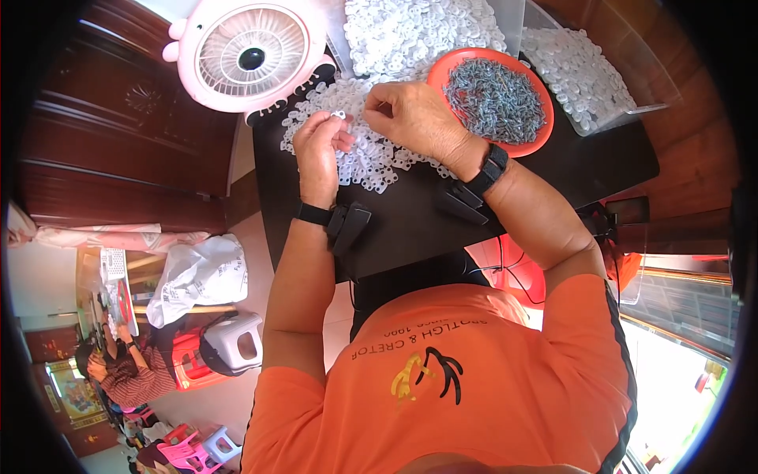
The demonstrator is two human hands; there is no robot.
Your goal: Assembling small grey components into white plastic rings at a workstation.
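Note:
My left hand pinches a small white plastic clip with holes between thumb and fingers, over a loose heap of the same white clips on the dark table. My right hand hovers just to the right, its thumb and index finger pressed together. Whatever those right fingertips hold, if anything, is too small or hidden to make out. Close beside the right hand stands a red bowl filled with thin grey metal nails or screws. Dark straps with black devices circle both wrists.
A clear bin heaped with white pieces stands at the back, and another clear bin is at the far right. A pink fan sits at the table's far left. Stools and another person are off to the left.

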